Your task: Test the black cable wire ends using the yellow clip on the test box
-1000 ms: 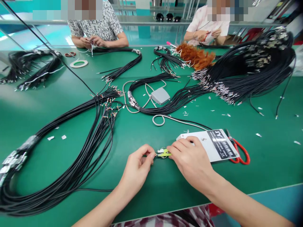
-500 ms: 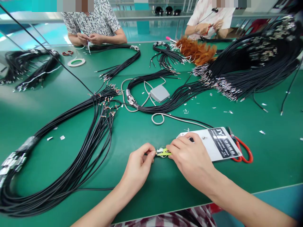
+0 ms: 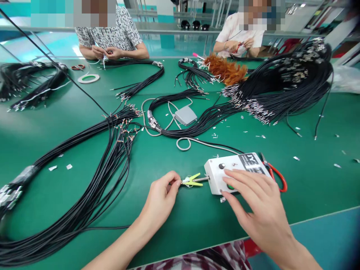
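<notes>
My left hand [image 3: 164,191] is closed in a pinch at the jaw end of a yellow-green clip [image 3: 194,180]. It grips the end of a black cable [image 3: 112,227], which runs under my left wrist; the fingers hide most of that end. The clip sits on a metal shaft [image 3: 201,179] that sticks out of a white box [image 3: 215,176] with a black knob [image 3: 222,165], a small switch and a green button. Over the box's front, my right hand [image 3: 255,195] is open, fingers spread, holding nothing. Whether its fingertips touch the box I cannot tell.
Red-handled cutters [image 3: 278,176] lie behind the box. A bundle of black cables [image 3: 92,187] curves across the left; a big pile [image 3: 289,78] lies at far right. A grey pedal [image 3: 185,115] sits mid-table. Two people work opposite, near a roll of tape [image 3: 89,78].
My right hand has let go of the clip and moved right, over the white box. The clip's handles now stand apart. My left hand keeps its pinch. The view has tilted slightly.
</notes>
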The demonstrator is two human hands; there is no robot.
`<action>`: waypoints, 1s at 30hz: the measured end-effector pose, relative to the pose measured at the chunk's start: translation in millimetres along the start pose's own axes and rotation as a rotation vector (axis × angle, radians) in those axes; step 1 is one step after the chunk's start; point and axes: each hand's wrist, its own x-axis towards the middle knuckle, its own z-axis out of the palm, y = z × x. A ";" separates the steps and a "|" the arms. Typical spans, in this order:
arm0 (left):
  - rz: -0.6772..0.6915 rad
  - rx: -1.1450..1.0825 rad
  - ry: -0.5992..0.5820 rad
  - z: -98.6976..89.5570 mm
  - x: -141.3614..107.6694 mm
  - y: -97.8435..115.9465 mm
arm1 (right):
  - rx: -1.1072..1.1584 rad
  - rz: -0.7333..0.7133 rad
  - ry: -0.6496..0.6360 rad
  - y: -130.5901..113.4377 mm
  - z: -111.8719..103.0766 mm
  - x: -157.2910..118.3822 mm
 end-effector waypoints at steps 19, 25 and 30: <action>-0.024 -0.018 0.033 -22.3 -1.9 -10.0 | -0.077 0.071 0.227 8.6 27.4 -48.0; -0.105 -0.302 -0.018 -32.4 -12.4 -1.5 | -0.005 0.019 0.235 -4.2 23.4 -42.4; 0.158 -0.315 0.391 -106.7 3.4 40.3 | 0.106 -0.269 0.215 -21.3 44.5 -35.7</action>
